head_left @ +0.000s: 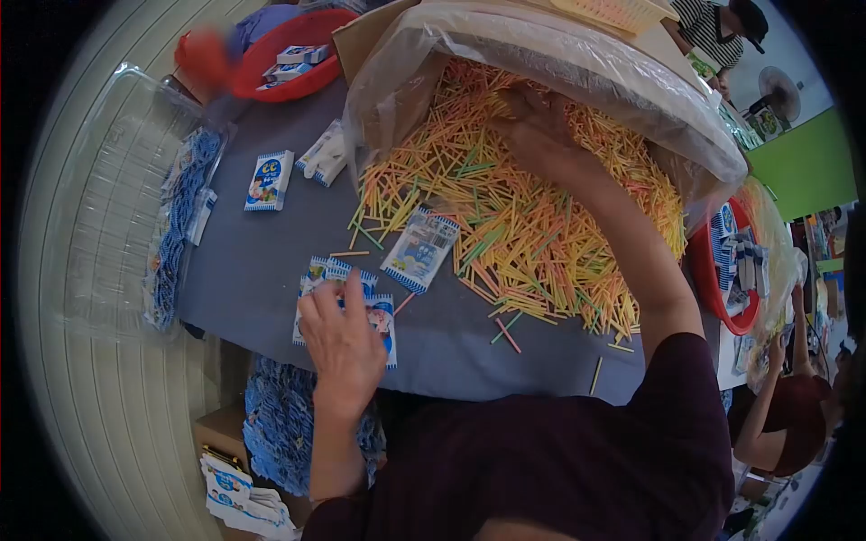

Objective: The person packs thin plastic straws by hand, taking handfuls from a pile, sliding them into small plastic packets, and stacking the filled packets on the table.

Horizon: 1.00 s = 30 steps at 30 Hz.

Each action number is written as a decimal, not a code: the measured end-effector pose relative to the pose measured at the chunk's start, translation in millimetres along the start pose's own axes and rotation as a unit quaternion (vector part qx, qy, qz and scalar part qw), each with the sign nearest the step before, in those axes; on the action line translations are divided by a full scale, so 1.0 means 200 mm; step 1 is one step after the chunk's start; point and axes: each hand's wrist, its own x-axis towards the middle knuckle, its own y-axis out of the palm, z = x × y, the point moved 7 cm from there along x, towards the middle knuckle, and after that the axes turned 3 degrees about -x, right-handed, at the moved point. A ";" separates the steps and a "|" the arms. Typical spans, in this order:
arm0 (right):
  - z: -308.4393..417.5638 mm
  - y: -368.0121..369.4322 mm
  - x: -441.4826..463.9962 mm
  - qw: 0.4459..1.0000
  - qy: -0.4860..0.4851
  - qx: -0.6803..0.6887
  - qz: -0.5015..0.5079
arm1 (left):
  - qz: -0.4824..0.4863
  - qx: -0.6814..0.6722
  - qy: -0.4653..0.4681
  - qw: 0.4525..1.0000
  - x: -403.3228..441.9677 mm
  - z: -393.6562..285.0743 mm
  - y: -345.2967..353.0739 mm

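Many thin yellow, orange and green sticks spill out of a box lined with clear plastic onto the grey cloth. My right hand reaches into the upper part of the heap, fingers spread among the sticks; nothing gripped shows. At the front left, my left hand rests on small blue-and-white packets, its fingers apart and pointing away from me. Beside it, close to the heap, lies a flat blue-and-white packet. Two more packets, one face up and one turned over, lie farther back.
A red basket with packets stands at the back left, beside a blurred red shape. Left is a clear tray with blue strips. Another red basket of packets is at the right. Other people are at the far right. Blue strips hang below the table.
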 end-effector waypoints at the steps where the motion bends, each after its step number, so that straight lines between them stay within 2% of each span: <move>1: -0.08 0.17 0.10 1.000 0.001 -0.001 0.000 | -0.001 -0.001 0.001 1.000 0.04 -0.05 0.03; 2: -0.17 0.35 0.20 0.923 0.042 -0.357 -0.137 | 0.012 -0.040 0.032 0.999 0.09 -0.13 0.08; 3: -0.15 0.44 0.23 0.705 0.075 -0.657 -0.256 | 0.024 -0.079 0.061 0.995 0.15 -0.20 0.13; 4: -0.11 0.44 0.26 0.706 0.072 -0.655 -0.260 | 0.040 -0.077 0.063 0.994 0.20 -0.22 0.25; 6: -0.15 0.61 0.36 0.692 0.009 -0.721 0.036 | 0.056 -0.075 0.065 0.994 0.24 -0.25 0.44; 7: -0.17 0.69 0.38 0.692 0.009 -0.721 0.036 | 0.074 -0.022 0.080 0.994 0.25 -0.28 0.50; 8: -0.15 0.72 0.39 0.678 0.043 -0.733 -0.040 | 0.092 0.030 0.098 0.990 0.25 -0.30 0.55; 9: -0.14 0.74 0.38 0.658 0.076 -0.740 -0.118 | 0.094 0.027 0.099 0.990 0.25 -0.30 0.56; 10: -0.15 0.64 0.33 0.659 0.072 -0.739 -0.119 | 0.078 0.013 0.113 0.990 0.23 -0.30 0.55; 12: -0.11 0.27 0.20 0.844 -0.024 -0.500 -0.191 | 0.063 0.002 0.124 0.990 0.22 -0.26 0.55; 13: -0.10 0.30 0.19 0.846 -0.025 -0.498 -0.188 | 0.032 -0.028 0.126 0.991 0.23 -0.24 0.54; 14: -0.12 0.30 0.17 0.955 -0.018 -0.235 -0.178 | 0.001 -0.060 0.129 0.990 0.22 -0.24 0.52; 15: -0.15 0.29 0.14 0.987 -0.004 0.045 -0.154 | 0.005 -0.062 0.132 0.989 0.22 -0.25 0.52; 19: -0.14 0.02 0.10 0.984 0.035 -0.041 -0.170 | -0.026 -0.054 0.110 0.992 0.23 -0.24 0.51; 20: -0.16 0.02 0.13 0.997 0.070 -0.019 0.001 | -0.036 -0.037 0.109 0.993 0.22 -0.23 0.52; 21: -0.18 0.08 0.10 0.980 0.103 0.002 0.172 | -0.036 -0.035 0.108 0.993 0.21 -0.22 0.52; 26: -0.17 0.05 0.04 0.977 0.100 -0.013 0.188 | -0.038 -0.046 0.140 0.988 0.19 -0.22 0.54; 29: 0.02 0.09 0.09 0.980 0.045 -0.005 0.195 | 0.030 -0.069 0.065 0.995 0.20 -0.23 0.52; 30: 0.05 0.13 0.07 0.971 0.015 0.054 0.230 | 0.036 -0.090 0.030 0.995 0.20 -0.24 0.51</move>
